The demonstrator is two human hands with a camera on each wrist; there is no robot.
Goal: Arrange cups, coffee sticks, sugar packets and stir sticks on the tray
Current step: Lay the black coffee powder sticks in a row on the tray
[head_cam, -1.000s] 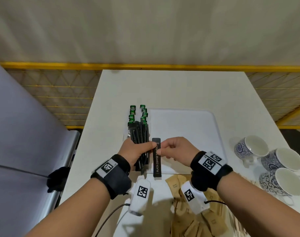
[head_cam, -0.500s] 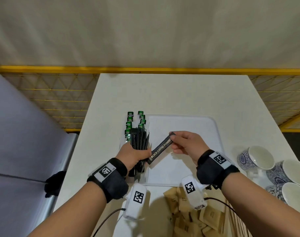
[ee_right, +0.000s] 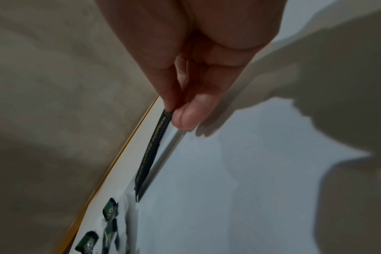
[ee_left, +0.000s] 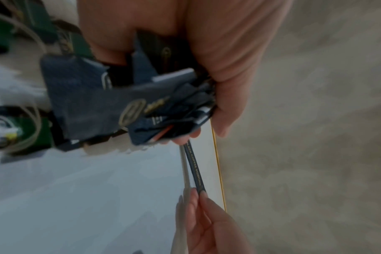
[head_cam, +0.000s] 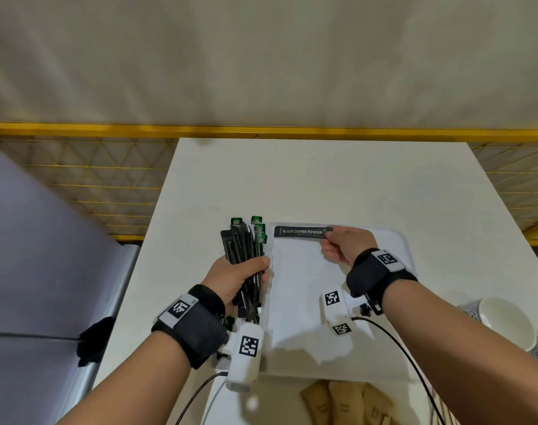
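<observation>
Now my right hand [head_cam: 343,245] has swung one pinched coffee stick [head_cam: 303,231] crosswise to the tray [head_cam: 393,240] far edge, first placement; left hand [head_cam: 235,276] grips the bundle [head_cam: 246,250].

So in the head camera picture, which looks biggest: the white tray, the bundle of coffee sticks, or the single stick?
1. White tray.
2. Bundle of coffee sticks gripped by the left hand.
3. Single stick pinched by the right hand.

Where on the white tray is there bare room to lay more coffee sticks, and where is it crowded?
The tray is bare across its middle, between the single coffee stick at its far edge and the brown sugar packets past its near edge. Its left edge is crowded: the left hand grips a bundle of coffee sticks there. The right hand pinches the single stick.
</observation>
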